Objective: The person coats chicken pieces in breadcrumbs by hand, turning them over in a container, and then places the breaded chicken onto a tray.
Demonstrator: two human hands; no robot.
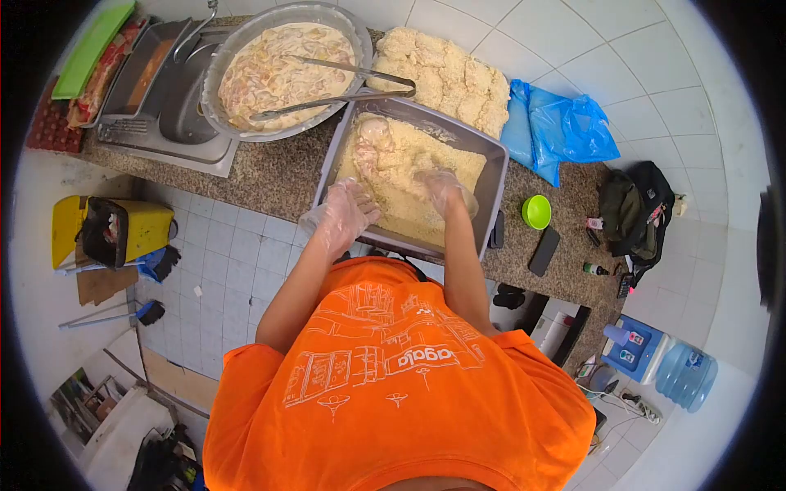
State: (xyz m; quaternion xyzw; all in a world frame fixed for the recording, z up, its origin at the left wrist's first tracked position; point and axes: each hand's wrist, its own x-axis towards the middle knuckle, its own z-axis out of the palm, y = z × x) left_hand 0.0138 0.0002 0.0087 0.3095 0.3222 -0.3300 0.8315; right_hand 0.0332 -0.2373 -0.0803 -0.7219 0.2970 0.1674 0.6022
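Observation:
A grey plastic tub (494, 176) of pale yellow breading crumbs (409, 214) sits at the counter's front edge. Raw chicken pieces (372, 147), partly coated, lie in the tub's left half. My left hand (348, 211), in a clear plastic glove, is at the tub's left front side, fingers stretched toward the crumbs and holding nothing. On the right, my gloved right hand (442, 186) reaches down into the crumbs, fingers extended and dusted with them; their tips are partly hidden. Metal tongs (360, 67) span from a large bowl (214, 102) of battered chicken to the tub's back rim.
Breaded chicken (446, 74) is heaped behind the tub. Blue plastic bags (565, 131), a green cup (536, 212), a phone (544, 251) and a backpack (639, 213) are to the right. A sink (190, 98) is at left; a yellow bin (147, 233) stands below.

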